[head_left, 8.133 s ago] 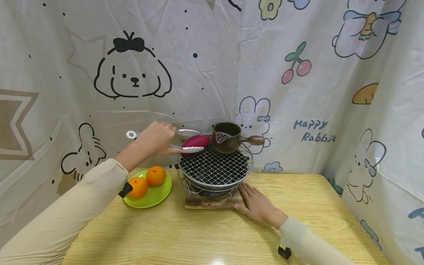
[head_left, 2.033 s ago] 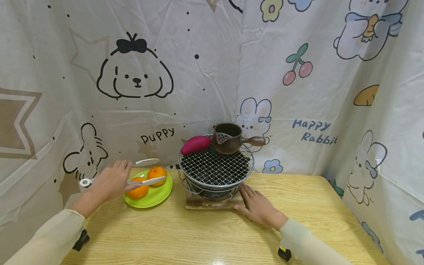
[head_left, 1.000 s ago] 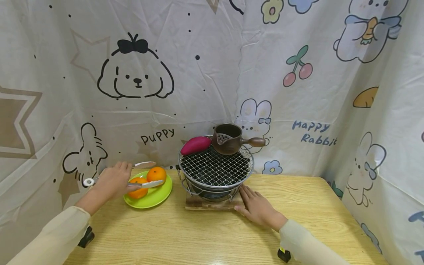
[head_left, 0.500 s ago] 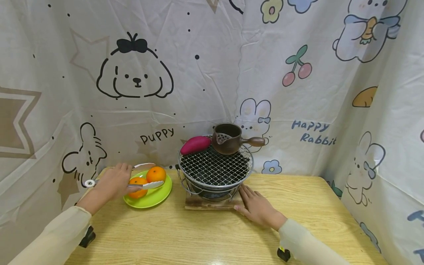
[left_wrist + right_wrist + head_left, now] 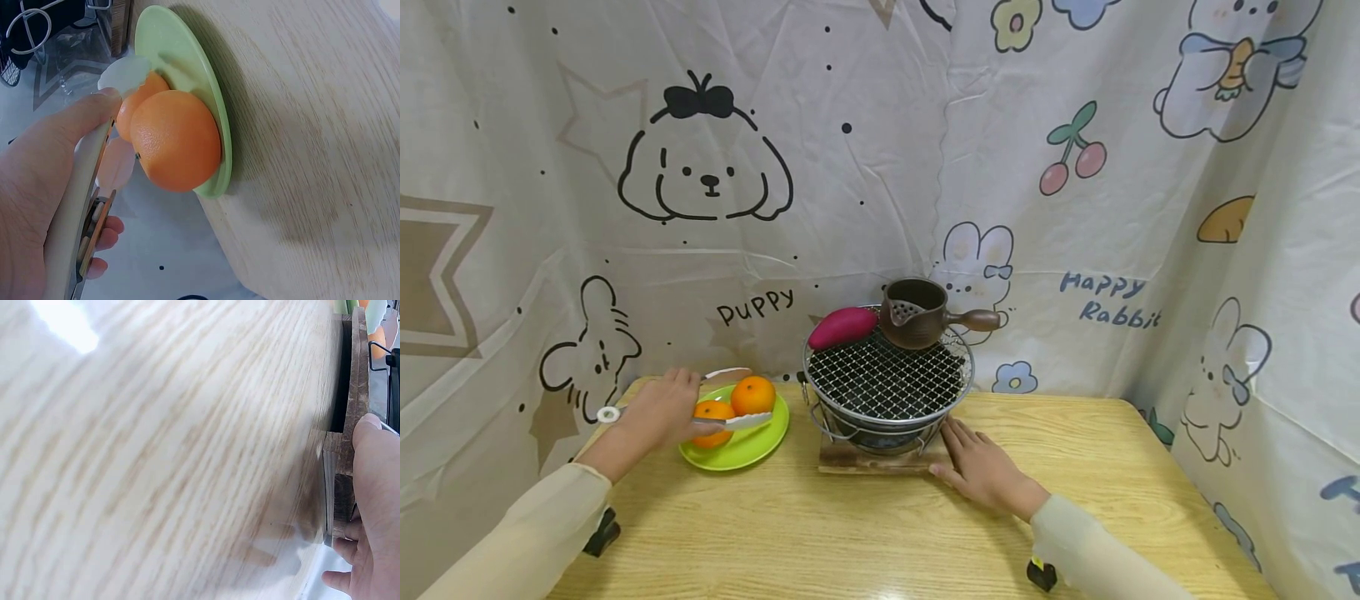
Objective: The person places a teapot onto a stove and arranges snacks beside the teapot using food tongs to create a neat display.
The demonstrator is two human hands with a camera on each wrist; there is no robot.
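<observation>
We hold white tongs (image 5: 700, 414) in our left hand (image 5: 655, 412). Our fingers curl around them and pinch them. The tongs reach over the green plate (image 5: 752, 446). Their two tips sit on either side of the near orange (image 5: 712, 418), one in front and one behind. In the left wrist view, one white tip (image 5: 125, 74) shows just past the fruit and our thumb presses along the arm of the tongs (image 5: 81, 200). We cannot tell if the tips squeeze the orange or only touch it.

Two oranges lie on the plate, touching each other. The far orange (image 5: 752, 395) sits just behind the near one. The plate rests on the wooden table (image 5: 865, 533), near its left back corner.

Our right hand (image 5: 981, 467) lies flat on the table with its fingers spread out. The fingertips touch the wooden board (image 5: 880, 460) under the little grill (image 5: 887, 392). In the right wrist view, the fingers (image 5: 375, 487) rest against the edge of the board (image 5: 356, 394).

On the wire top of the grill lie a purple sweet potato (image 5: 842, 327) and a brown pot (image 5: 917, 312) with a wooden handle. They are at the back, just beside each other. A cloth with cartoon animals (image 5: 700, 167) hangs behind the table.
</observation>
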